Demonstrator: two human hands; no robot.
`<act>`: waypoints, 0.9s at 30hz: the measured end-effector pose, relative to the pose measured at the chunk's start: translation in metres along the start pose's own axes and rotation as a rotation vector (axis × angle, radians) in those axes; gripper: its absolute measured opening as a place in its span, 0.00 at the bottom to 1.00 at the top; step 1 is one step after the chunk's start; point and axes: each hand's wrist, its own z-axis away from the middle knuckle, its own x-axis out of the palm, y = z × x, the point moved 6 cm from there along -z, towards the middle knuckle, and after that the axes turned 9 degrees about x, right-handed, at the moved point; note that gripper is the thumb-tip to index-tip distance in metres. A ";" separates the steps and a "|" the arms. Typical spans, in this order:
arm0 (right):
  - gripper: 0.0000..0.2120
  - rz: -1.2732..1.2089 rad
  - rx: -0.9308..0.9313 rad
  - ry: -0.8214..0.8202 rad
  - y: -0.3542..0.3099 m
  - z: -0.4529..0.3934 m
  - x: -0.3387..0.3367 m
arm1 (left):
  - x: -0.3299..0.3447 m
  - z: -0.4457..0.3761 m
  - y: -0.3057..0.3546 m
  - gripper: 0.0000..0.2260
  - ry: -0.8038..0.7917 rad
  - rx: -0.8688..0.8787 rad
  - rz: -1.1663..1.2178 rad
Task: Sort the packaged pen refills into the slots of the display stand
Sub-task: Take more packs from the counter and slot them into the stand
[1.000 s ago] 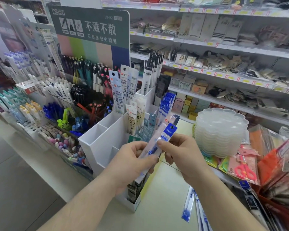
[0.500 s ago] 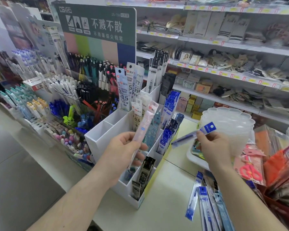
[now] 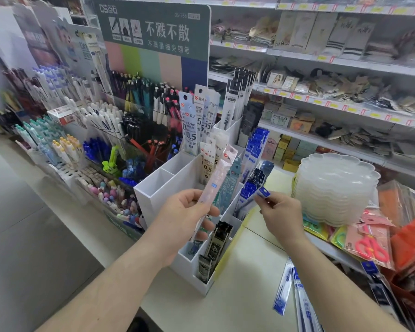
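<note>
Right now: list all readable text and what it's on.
"不溅不散", "DS-758": green sign board.
"0.5", "GR7906": white refill packs in the display stand.
"GR7912", "0.5": shorter refill pack.
"DANCE": sock pack.
Shelf price tags, blue refill pack in right hand: unreadable.

Stationery shop: price-tagged shelves (image 3: 321, 101), pen displays (image 3: 101, 130)

display stand (image 3: 168, 188) smooth white plastic; refill packets (image 3: 215, 180) glossy clear film.

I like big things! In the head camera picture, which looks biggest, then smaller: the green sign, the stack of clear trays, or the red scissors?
1. Green sign
2. Stack of clear trays
3. Red scissors

This is only how they look here; the scissors are plainly smallest.
</note>
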 end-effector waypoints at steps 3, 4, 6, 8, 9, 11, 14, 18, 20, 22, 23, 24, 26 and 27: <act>0.10 0.155 0.017 -0.072 0.010 -0.003 0.024 | 0.002 0.000 -0.001 0.05 -0.011 -0.002 0.005; 0.09 0.189 0.050 -0.105 0.015 -0.004 0.031 | 0.003 0.000 -0.001 0.05 -0.012 0.001 0.008; 0.09 0.225 0.124 -0.167 0.024 -0.006 0.044 | 0.004 0.001 -0.002 0.05 -0.014 0.005 0.023; 0.13 0.234 0.198 -0.206 0.030 -0.006 0.053 | 0.006 0.002 -0.004 0.06 -0.018 0.001 0.033; 0.14 0.228 0.229 -0.221 0.033 -0.006 0.056 | 0.006 0.003 -0.005 0.06 -0.022 -0.004 0.033; 0.12 0.243 0.267 -0.256 0.036 -0.007 0.060 | 0.006 0.004 -0.008 0.07 -0.029 -0.018 0.049; 0.08 0.322 0.305 -0.312 0.033 -0.006 0.050 | 0.004 0.004 -0.011 0.07 -0.040 -0.030 0.074; 0.08 0.154 0.265 -0.199 -0.001 0.000 0.017 | 0.005 0.003 -0.011 0.08 -0.054 -0.035 0.080; 0.14 -0.241 0.334 -0.214 -0.022 0.010 0.007 | 0.008 0.003 -0.011 0.08 -0.055 -0.039 0.081; 0.14 -0.556 0.375 -0.337 -0.045 0.024 0.003 | 0.013 0.002 -0.011 0.08 -0.061 -0.041 0.078; 0.12 -0.646 0.373 -0.409 -0.056 0.031 0.002 | 0.015 0.002 -0.011 0.08 -0.069 -0.042 0.068; 0.09 -0.696 0.361 -0.475 -0.066 0.038 0.002 | 0.017 0.003 -0.011 0.08 -0.084 -0.043 0.054; 0.06 -0.681 0.326 -0.552 -0.080 0.048 0.003 | 0.018 0.003 -0.011 0.07 -0.113 -0.047 0.024; 0.07 -0.643 0.309 -0.561 -0.083 0.051 0.003 | 0.018 0.004 -0.011 0.06 -0.122 -0.050 0.014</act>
